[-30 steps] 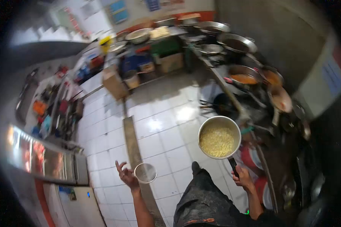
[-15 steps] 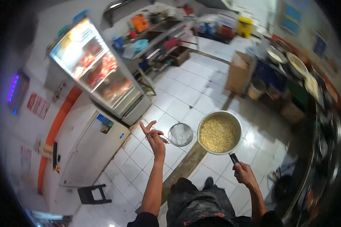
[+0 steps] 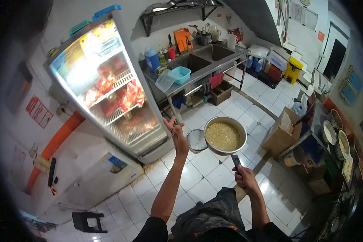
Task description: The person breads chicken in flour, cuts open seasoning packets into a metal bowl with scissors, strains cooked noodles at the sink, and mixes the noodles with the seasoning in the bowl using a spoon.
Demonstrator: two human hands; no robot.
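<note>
In the head view, my right hand (image 3: pixel 246 179) is closed around the black handle of a metal saucepan (image 3: pixel 234 150). Pale yellow food (image 3: pixel 222 135), probably noodles in cloudy liquid, fills part of the pan. My left hand (image 3: pixel 180 139) is raised just left of it, with some fingers stretched out. A round wire-mesh strainer (image 3: pixel 196 140) hangs beside that hand, apparently held by its handle, which the hand mostly hides. The strainer's rim is close to the pan's left side; whether they touch I cannot tell.
Ahead stands a metal sink counter (image 3: pixel 197 60) with a blue plastic tub (image 3: pixel 182 75). A lit display fridge (image 3: pixel 109 84) and a white chest freezer (image 3: pixel 88 177) line the left. On the right are a cardboard box (image 3: pixel 284 131) and a shelf with bowls (image 3: pixel 330 132). A black stool (image 3: pixel 88 222) is lower left.
My view has swung up and right, toward the sink. Pan and strainer have moved along with my hands and are now closer together. The same grips continue.
</note>
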